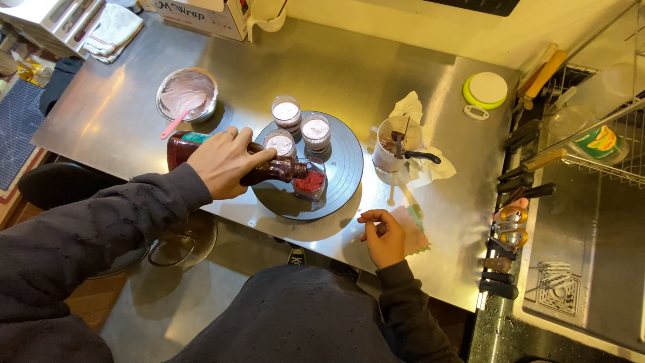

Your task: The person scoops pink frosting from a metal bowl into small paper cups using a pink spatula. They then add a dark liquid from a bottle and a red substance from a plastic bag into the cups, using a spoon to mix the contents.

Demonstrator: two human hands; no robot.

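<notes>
On the steel table point(376, 74) a turntable point(346, 171) sits centre, four cups on it. The left hand point(225, 161) tips a bottle point(269, 169) over the nearest cup point(310, 181). A bowl point(187, 94) lies behind-left, a mug point(393, 144) right. The right hand point(384, 235) rests at the front edge, perhaps on a cloth point(415, 232).

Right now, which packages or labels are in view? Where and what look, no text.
Dark brown glass sauce bottle with teal label: tipped sideways in the left hand, neck over a red-filled cup.
White cardboard wrap box with dark lettering: top edge of the steel table.
Clear container with green and yellow label: lying in the wire rack, far right.
</notes>
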